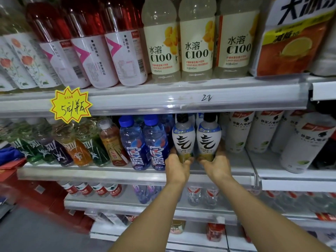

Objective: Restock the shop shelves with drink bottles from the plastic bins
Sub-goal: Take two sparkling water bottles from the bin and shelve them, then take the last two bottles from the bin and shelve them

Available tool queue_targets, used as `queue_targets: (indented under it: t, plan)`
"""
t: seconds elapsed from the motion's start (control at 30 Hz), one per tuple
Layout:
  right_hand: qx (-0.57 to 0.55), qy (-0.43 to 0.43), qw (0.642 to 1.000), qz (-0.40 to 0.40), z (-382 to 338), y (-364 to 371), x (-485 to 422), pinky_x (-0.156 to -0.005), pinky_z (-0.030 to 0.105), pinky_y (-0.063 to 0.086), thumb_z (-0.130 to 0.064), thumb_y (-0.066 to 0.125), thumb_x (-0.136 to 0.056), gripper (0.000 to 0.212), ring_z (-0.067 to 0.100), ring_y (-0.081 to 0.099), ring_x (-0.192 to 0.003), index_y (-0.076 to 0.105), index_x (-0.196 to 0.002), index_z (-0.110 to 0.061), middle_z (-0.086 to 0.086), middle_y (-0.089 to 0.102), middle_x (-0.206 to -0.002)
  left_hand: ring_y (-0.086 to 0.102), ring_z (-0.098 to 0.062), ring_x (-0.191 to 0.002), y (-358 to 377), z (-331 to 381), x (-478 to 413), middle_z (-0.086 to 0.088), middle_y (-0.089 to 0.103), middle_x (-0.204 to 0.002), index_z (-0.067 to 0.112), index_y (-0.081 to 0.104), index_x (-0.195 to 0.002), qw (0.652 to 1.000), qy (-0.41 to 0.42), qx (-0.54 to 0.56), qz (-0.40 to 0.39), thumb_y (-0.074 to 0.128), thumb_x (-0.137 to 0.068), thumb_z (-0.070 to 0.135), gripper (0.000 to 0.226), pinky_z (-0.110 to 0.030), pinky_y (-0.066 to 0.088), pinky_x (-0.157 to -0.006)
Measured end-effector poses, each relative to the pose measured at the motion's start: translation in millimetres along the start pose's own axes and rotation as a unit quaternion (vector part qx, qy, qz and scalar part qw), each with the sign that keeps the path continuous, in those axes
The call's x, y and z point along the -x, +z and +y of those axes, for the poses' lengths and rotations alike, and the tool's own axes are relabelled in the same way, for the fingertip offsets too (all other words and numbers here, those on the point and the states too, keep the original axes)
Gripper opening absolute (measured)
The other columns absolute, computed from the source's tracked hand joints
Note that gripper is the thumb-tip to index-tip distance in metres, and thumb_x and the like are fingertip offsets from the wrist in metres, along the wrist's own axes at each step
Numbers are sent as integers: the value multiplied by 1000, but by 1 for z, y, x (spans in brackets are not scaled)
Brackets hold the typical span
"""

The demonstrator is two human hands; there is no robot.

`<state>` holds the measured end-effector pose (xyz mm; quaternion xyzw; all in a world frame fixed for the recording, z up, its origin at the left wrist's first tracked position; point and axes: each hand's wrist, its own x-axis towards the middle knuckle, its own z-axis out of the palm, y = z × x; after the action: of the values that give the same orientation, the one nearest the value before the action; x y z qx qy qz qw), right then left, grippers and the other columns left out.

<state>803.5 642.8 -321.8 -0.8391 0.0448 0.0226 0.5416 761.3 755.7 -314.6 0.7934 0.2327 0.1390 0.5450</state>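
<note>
Your left hand (177, 165) grips the base of one white bottle (183, 137) and your right hand (217, 163) grips the base of a second white bottle (208, 137), fingers of each curled round the yellow-green lower band. The two are upright and side by side at the front edge of the middle shelf (109, 174), just under the price rail (181, 100); your hands hide whether their bases rest on the shelf. Each has a black cap, a clear neck, a blue strip and a white sleeve with a large black brush character, 气. Just to their left stand blue bottles (143, 142) with blue caps and white 脉动 lettering. Just to their right stand white electrolyte bottles (240, 131) reading 外星人, with a red tab near the top and a small lime printed low. The rail bears a handwritten "22", and toward its left end hangs a yellow starburst tag (71, 105) reading 农夫山泉 and 5元/瓶. Above the rail, pale lemon bottles (197, 46) read 水溶 C100, Lemon, 445ml, with yellow fruit pictured. Left of those, red bottles (94, 48) carry white-and-pink labels reading 维他命水
</note>
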Motion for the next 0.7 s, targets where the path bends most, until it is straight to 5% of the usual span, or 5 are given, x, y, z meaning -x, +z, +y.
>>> queue_targets:
  t: [0.2,0.37,0.47,0.6,0.7]
  plan:
    - [11,43,997,-61,-2,-11,7,-92,28,46,-14,82,-77,57,25,60,-110,53,-125,-4,11,63,-123,61,-25,-111,0,8,5,-10,65,-118,7,55,-122,998,-43,-30,-18,73,-87,10,40,-34,48,-100]
    - [4,12,1000,-19,6,-31,54,-113,41,31,-19,74,-86,80,26,29,-143,24,-147,-13,10,30,-153,23,-24,-149,-7,8,43,-5,22,-163,12,9,-157,992,-111,-4,-54,67,-93,12,86,-40,23,-121]
    - [-73,13,997,9,19,-41,86,-112,39,35,-13,70,-89,73,21,38,-137,28,-148,-21,6,36,-151,37,-24,-142,-14,7,77,-6,37,-155,13,24,-154,980,-155,117,-33,64,-93,5,73,-38,32,-116]
    - [-109,25,994,12,20,-56,120,-94,31,44,-6,64,-92,48,21,55,-109,45,-136,-13,7,51,-131,60,-22,-99,-17,14,122,-7,63,-100,9,49,-129,941,-230,246,-37,58,-93,-6,41,-33,51,-89]
    - [-126,10,992,7,12,-69,142,-88,25,43,-2,62,-92,36,17,57,-101,53,-126,-10,7,56,-124,62,-26,-103,-21,26,152,-13,66,-116,6,48,-135,927,-239,287,-40,58,-93,-4,44,-29,51,-83]
